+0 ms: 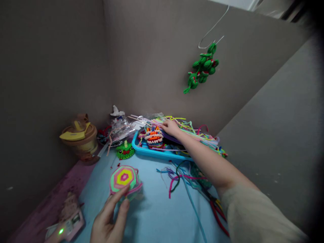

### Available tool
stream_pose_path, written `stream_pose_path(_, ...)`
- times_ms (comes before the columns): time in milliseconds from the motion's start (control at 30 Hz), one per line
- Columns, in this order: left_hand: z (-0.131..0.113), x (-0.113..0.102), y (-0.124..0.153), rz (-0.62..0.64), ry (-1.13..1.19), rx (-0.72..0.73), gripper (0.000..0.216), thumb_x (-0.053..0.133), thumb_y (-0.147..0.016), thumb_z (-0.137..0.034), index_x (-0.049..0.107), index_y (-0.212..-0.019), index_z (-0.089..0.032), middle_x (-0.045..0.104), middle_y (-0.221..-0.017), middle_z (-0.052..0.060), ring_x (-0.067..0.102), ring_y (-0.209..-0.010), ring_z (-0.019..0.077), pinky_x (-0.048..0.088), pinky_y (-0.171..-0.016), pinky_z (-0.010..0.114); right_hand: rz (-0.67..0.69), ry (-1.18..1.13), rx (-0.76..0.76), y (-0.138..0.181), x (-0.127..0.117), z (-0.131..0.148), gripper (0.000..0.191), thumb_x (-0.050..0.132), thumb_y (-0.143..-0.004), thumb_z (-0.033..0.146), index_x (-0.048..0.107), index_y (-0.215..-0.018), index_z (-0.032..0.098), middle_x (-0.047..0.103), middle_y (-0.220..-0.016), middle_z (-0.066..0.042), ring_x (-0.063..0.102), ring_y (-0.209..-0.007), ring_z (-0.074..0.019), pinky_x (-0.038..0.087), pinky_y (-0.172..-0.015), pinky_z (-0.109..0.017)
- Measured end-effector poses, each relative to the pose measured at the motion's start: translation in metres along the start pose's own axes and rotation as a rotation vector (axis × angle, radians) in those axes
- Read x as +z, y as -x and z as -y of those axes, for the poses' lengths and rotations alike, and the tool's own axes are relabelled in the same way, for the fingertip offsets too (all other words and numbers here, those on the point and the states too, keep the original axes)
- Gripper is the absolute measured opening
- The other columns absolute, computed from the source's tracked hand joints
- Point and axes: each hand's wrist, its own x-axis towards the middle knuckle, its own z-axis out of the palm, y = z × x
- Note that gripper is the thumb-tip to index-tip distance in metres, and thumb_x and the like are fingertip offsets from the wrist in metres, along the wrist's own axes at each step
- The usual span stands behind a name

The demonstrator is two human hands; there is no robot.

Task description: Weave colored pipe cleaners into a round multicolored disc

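Observation:
In the lower middle, my left hand (pixel 110 214) pinches the near edge of a round pipe-cleaner piece (pixel 118 179) with pink, yellow and mint hexagon rings. A loose pink end curls along the right side of this piece. My right hand (pixel 170 127) is at the back, its fingers curled down at a heap of pastel pipe cleaners (pixel 194 133); what they grip, if anything, is hidden. Below that hand stands a blue tray (pixel 157 155), holding an orange, cream and red striped pipe-cleaner figure (pixel 154 137). A green pipe-cleaner face (pixel 125 150) lies left of the tray.
Pliers or scissors with red handles (pixel 218 216) lie at the right among loose pipe cleaners (pixel 174 175). A tan pot with a yellow top (pixel 79 138) stands at the left, a pink device (pixel 72 224) nearer me. Green crafted pieces (pixel 204 65) hang from a wire (pixel 215 25).

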Motion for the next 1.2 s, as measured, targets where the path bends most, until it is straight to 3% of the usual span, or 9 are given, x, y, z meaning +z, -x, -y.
stream_pose_path(100, -0.002, 0.000, 0.000, -0.016, 0.032, -0.049, 0.040, 0.066, -0.063, -0.047, 0.068, -0.097, -0.026, 0.065, -0.107, 0.005, 0.055, -0.107, 0.0285, 0.038, -0.098, 0.042, -0.100, -0.141, 0.054, -0.001, -0.009, 0.000, 0.028, 0.043, -0.082, 0.029, 0.067, -0.078, 0.015, 0.065, -0.080, -0.006, 0.055, -0.079, -0.0157, 0.039, -0.071, -0.024)
stream_pose_path(233, -0.001, 0.000, -0.002, -0.027, 0.085, -0.107, 0.043, 0.069, -0.059, -0.048, 0.068, -0.097, -0.026, 0.065, -0.107, 0.005, 0.054, -0.109, 0.0291, 0.038, -0.098, 0.042, -0.220, -0.510, 0.204, 0.000, -0.029, 0.011, 0.031, 0.040, -0.079, 0.022, 0.061, -0.101, 0.017, 0.063, -0.075, -0.002, 0.051, -0.060, -0.0116, 0.039, -0.057, -0.023)
stream_pose_path(367, -0.002, 0.002, -0.005, -0.034, 0.132, -0.139, 0.045, 0.069, -0.060, -0.048, 0.067, -0.098, -0.024, 0.065, -0.108, 0.007, 0.056, -0.107, 0.0285, 0.044, -0.092, 0.041, -0.042, -0.983, 0.260, 0.029, -0.053, 0.041, 0.020, 0.053, -0.067, 0.018, 0.056, -0.087, 0.017, 0.057, -0.065, 0.002, 0.043, -0.046, -0.0070, 0.036, -0.047, -0.020)
stream_pose_path(533, -0.005, 0.005, -0.005, 0.006, 0.173, -0.093, 0.046, 0.066, -0.066, -0.046, 0.064, -0.104, -0.020, 0.065, -0.107, 0.010, 0.059, -0.101, 0.0254, 0.047, -0.087, 0.037, 0.191, -1.441, 0.291, 0.108, -0.070, 0.077, 0.032, 0.067, -0.059, 0.020, 0.046, -0.084, 0.020, 0.057, -0.070, 0.003, 0.050, -0.051, -0.0075, 0.037, -0.048, -0.020)
stream_pose_path(667, -0.004, 0.008, -0.002, 0.049, 0.124, 0.007, 0.041, 0.062, -0.069, -0.044, 0.065, -0.100, -0.017, 0.066, -0.102, 0.010, 0.060, -0.096, 0.0233, 0.046, -0.087, 0.036, 0.248, -1.497, 0.324, 0.156, -0.074, 0.092, 0.043, 0.070, -0.064, 0.032, 0.043, -0.096, 0.021, 0.053, -0.063, 0.005, 0.043, -0.044, -0.0056, 0.030, -0.042, -0.018)
stream_pose_path(800, -0.002, 0.011, 0.004, 0.049, 0.067, 0.176, 0.030, 0.062, -0.071, -0.039, 0.068, -0.091, -0.018, 0.068, -0.091, 0.008, 0.062, -0.087, 0.0218, 0.047, -0.084, 0.035, 0.080, -1.456, 0.299, 0.180, -0.080, 0.103, 0.042, 0.065, -0.069, 0.040, 0.041, -0.097, 0.022, 0.048, -0.058, 0.008, 0.034, -0.037, -0.0033, 0.023, -0.038, -0.017)
stream_pose_path(933, -0.005, 0.013, 0.011, -0.003, 0.071, 0.364, 0.022, 0.063, -0.071, -0.035, 0.069, -0.085, -0.020, 0.069, -0.085, 0.006, 0.062, -0.083, 0.0209, 0.046, -0.082, 0.035, -0.052, -1.390, 0.240, 0.215, -0.076, 0.113, 0.034, 0.062, -0.071, 0.039, 0.042, -0.094, 0.022, 0.046, -0.054, 0.009, 0.035, -0.037, -0.0037, 0.024, -0.037, -0.016)
stream_pose_path(1067, -0.011, 0.018, 0.018, -0.009, 0.180, 0.424, 0.021, 0.066, -0.068, -0.033, 0.069, -0.083, -0.019, 0.068, -0.081, 0.005, 0.062, -0.080, 0.0193, 0.046, -0.080, 0.032, 0.048, -1.347, 0.300, 0.260, -0.060, 0.127, 0.044, 0.068, -0.064, 0.034, 0.042, -0.097, 0.022, 0.051, -0.060, 0.008, 0.045, -0.042, -0.0058, 0.032, -0.040, -0.017)
stream_pose_path(1200, -0.011, 0.027, 0.022, 0.076, 0.307, 0.405, 0.024, 0.069, -0.064, -0.032, 0.067, -0.082, -0.016, 0.067, -0.080, 0.006, 0.061, -0.077, 0.0169, 0.046, -0.075, 0.029, 0.032, -1.313, 0.296, 0.277, -0.061, 0.140, 0.040, 0.059, -0.072, 0.042, 0.041, -0.100, 0.021, 0.049, -0.057, 0.009, 0.035, -0.035, -0.0040, 0.024, -0.036, -0.017)
